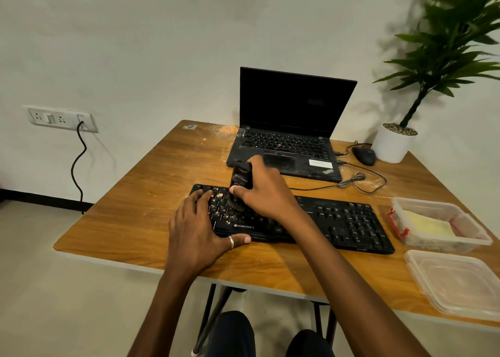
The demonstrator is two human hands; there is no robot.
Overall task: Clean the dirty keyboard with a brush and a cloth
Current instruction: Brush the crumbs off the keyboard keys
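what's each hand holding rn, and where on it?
The right hand grips the black brush by its handle, bristles down on the keyboard. The left hand holds nothing; it rests flat on the keyboard's left end.

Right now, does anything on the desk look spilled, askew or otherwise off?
Yes. Tan crumbs litter the left end of the keyboard, under the brush the right hand grips. Powder is spilled on the table left of the laptop, whose deck looks dusty.
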